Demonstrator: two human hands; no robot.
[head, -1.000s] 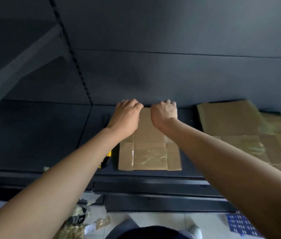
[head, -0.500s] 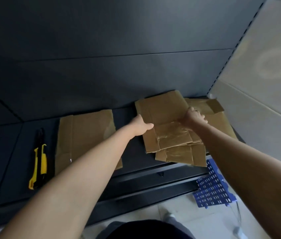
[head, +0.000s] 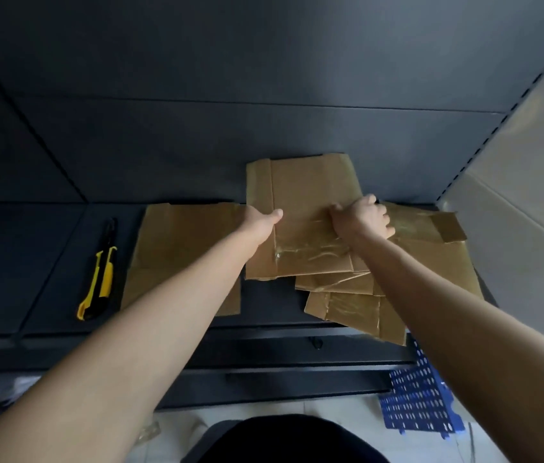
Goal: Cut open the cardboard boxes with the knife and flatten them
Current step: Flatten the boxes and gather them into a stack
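Right now, seen from the head camera, both hands grip one flattened box (head: 300, 202): the left hand (head: 258, 222) pinches its left edge, the right hand (head: 362, 220) is clenched on its right side, above a stack of flattened cardboard (head: 430, 262) on the dark shelf (head: 46, 228). Another flat box (head: 180, 238) lies left, the yellow knife (head: 97, 282) beyond it.

I work at dark metal shop shelving (head: 46, 262) with a slotted upright (head: 504, 125) and back panels (head: 263, 78), above a pale tiled floor (head: 347, 409), a blue perforated crate (head: 420, 402) beside me.
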